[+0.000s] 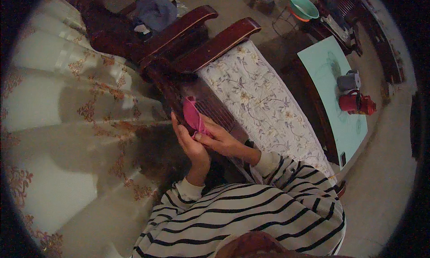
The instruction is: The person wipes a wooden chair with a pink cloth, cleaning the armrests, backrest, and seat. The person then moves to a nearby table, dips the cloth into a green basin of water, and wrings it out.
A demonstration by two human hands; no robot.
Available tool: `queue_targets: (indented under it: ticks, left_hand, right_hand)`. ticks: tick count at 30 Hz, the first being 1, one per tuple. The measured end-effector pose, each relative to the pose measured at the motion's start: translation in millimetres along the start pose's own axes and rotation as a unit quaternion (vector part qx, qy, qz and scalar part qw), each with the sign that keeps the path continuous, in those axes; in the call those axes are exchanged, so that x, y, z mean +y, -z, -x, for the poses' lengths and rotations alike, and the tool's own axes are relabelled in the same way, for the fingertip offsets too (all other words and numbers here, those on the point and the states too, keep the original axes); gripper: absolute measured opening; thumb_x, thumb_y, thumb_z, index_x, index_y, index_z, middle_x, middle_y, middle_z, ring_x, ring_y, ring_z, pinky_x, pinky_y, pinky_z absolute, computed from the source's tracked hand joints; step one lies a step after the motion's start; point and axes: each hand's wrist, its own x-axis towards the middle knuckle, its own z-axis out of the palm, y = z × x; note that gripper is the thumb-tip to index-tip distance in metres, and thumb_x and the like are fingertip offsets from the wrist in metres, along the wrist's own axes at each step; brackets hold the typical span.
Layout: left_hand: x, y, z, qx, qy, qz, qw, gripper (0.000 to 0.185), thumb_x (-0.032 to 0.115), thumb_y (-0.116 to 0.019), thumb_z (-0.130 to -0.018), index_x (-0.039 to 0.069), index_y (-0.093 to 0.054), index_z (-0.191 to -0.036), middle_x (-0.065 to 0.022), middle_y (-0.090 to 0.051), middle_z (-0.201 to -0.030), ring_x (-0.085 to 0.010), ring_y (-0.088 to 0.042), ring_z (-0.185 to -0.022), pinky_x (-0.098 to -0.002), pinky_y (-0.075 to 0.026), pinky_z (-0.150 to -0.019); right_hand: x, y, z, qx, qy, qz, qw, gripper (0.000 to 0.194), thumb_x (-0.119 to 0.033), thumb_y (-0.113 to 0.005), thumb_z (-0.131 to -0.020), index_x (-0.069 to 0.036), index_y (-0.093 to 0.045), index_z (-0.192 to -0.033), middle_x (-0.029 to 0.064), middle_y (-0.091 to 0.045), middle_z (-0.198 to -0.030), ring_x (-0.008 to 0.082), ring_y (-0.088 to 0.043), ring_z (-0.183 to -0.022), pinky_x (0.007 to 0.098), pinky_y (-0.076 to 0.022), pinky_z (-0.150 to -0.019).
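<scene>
A piece of pink cloth (192, 116) is between my two hands, above the slatted dark wooden seat of a bench. My right hand (220, 138) grips its lower edge between thumb and fingers. On the other side, my left hand (192, 145) is raised along the cloth, its fingers extended and the thumb near the cloth's lower end. Whether the left fingers press on the cloth cannot be told. A floral quilted seat cover (262, 103) lies on the seat to the right of the hands.
Patterned curtains (111, 100) hang at the left. Wooden armrests (221, 44) rise ahead. At the right, a low table with a pale green top (331, 66) bears a red flask (356, 103), a grey container (348, 81) and a phone (342, 159). Beyond stands a green basin (303, 6).
</scene>
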Motion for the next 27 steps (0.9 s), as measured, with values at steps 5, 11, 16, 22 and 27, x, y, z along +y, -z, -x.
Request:
queue_targets:
  ticks: [5, 11, 16, 22, 27]
  left_hand:
    - [-6.7, 8.0, -1.2, -0.003, 0.053, 0.154, 0.987, 0.058, 0.032, -0.030, -0.111, 0.000, -0.028, -0.159, -0.0168, -0.035, -0.160, -0.0292, -0.039, -0.145, -0.0413, -0.029, -0.120]
    - [25.8, -8.0, 1.4, -0.068, 0.045, 0.017, 0.997, 0.065, 0.013, -0.051, -0.104, -0.002, -0.022, -0.160, -0.0206, -0.035, -0.158, -0.0302, -0.041, -0.142, -0.0392, -0.032, -0.118]
    - [28.4, -8.7, -1.7, -0.045, 0.013, -0.122, 0.991, 0.075, 0.007, -0.059, -0.099, -0.002, -0.016, -0.161, -0.0240, -0.036, -0.156, -0.0319, -0.042, -0.140, -0.0403, -0.033, -0.117]
    - [19.1, -7.6, 2.2, -0.028, -0.008, -0.154, 0.988, 0.076, 0.006, -0.058, -0.099, -0.002, -0.015, -0.161, -0.0251, -0.032, -0.158, -0.0329, -0.039, -0.143, -0.0422, -0.031, -0.119]
    - [19.9, -5.3, 0.5, -0.055, -0.007, -0.182, 0.982, 0.077, 0.005, -0.055, -0.098, -0.003, -0.012, -0.161, -0.0251, -0.029, -0.160, -0.0340, -0.036, -0.145, -0.0431, -0.028, -0.120]
  right_hand:
    - [6.0, -9.8, -79.1, 0.019, -0.007, -0.072, 0.997, 0.056, -0.036, -0.058, -0.104, -0.005, -0.049, -0.150, 0.0149, -0.033, -0.165, 0.0305, -0.030, -0.153, 0.0421, -0.0253, -0.124]
    - [176.9, 7.5, -160.8, 0.080, -0.027, -0.119, 0.989, 0.059, -0.037, -0.049, -0.108, -0.002, -0.042, -0.154, 0.0084, -0.042, -0.159, 0.0195, -0.039, -0.142, 0.0341, -0.0315, -0.117]
    - [230.6, 6.2, -69.1, 0.040, -0.123, -0.077, 0.989, 0.054, -0.033, -0.046, -0.110, -0.007, -0.040, -0.157, 0.0025, -0.057, -0.140, 0.0182, -0.055, -0.116, 0.0364, -0.0438, -0.102]
    - [111.2, -7.6, -42.2, 0.052, -0.114, -0.143, 0.982, 0.054, -0.034, -0.048, -0.110, -0.007, -0.042, -0.156, 0.0068, -0.054, -0.146, 0.0174, -0.051, -0.128, 0.0338, -0.0392, -0.109]
    - [113.6, -13.9, -139.9, 0.070, 0.004, -0.036, 0.997, 0.053, -0.037, -0.048, -0.109, -0.006, -0.046, -0.153, 0.0114, -0.048, -0.155, 0.0236, -0.039, -0.146, 0.0359, -0.0293, -0.119]
